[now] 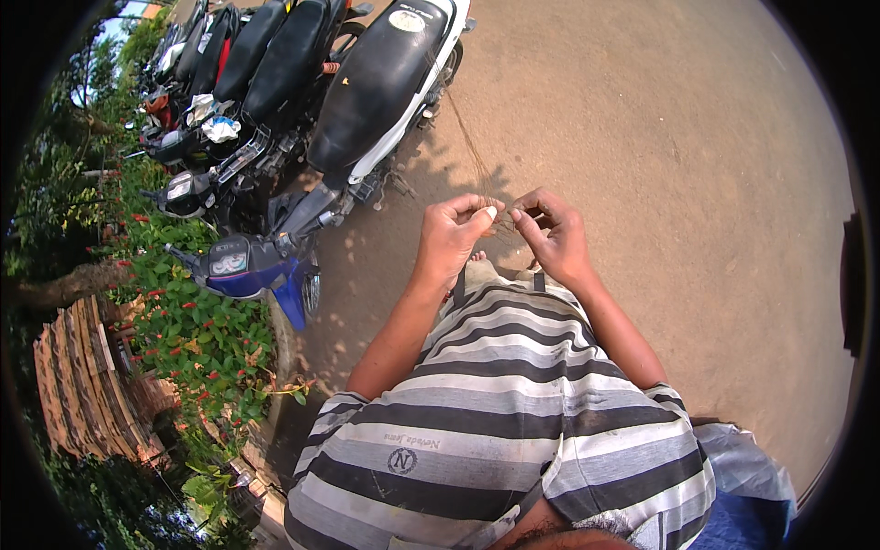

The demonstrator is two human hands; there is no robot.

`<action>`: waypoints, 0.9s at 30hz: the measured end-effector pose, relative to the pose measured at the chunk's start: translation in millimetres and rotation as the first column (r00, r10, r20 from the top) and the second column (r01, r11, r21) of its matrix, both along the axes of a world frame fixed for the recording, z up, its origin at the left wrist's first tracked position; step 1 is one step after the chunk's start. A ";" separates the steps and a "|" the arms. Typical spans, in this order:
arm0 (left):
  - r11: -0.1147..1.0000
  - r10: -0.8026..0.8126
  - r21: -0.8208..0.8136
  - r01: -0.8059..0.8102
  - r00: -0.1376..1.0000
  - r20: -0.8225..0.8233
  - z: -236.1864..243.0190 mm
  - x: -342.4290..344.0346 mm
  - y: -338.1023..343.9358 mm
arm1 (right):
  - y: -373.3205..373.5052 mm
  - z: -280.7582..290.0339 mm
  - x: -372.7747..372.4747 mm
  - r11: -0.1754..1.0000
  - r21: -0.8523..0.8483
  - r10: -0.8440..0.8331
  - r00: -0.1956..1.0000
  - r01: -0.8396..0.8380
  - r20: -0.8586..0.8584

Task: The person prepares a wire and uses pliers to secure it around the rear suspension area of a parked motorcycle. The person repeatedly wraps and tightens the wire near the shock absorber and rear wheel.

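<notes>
Thin brown strands (pixel 469 142), like dry fibres or fine twine, run from the seat of the nearest motorbike down to my fingers. My left hand (pixel 456 229) pinches them between thumb and forefinger. Close beside it, my right hand (pixel 556 236) has thumb and forefinger pressed together at the loose ends, which look tangled between the two hands. Both hands are held in front of my waist over the ground. Whether the strands are fastened at the seat end, I cannot make out.
Several parked motorbikes (pixel 376 87) stand in a row at the far left, the nearest with a black seat and blue front. A bed of green plants with red flowers (pixel 192 339) borders the left. Brown ground (pixel 697 183) spreads to the right. A grey and blue sheet (pixel 747 477) lies behind at lower right.
</notes>
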State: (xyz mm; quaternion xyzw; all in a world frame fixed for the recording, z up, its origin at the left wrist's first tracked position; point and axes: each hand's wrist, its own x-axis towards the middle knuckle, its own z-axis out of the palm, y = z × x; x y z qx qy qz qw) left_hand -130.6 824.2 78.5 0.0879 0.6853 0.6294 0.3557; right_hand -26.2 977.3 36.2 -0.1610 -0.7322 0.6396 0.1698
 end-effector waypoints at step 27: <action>0.996 -0.084 -0.049 0.079 0.989 -0.123 -11.1 20.9 34.9 | 22.6 0.1 22.7 0.989 0.035 -0.144 0.990 0.144 -0.011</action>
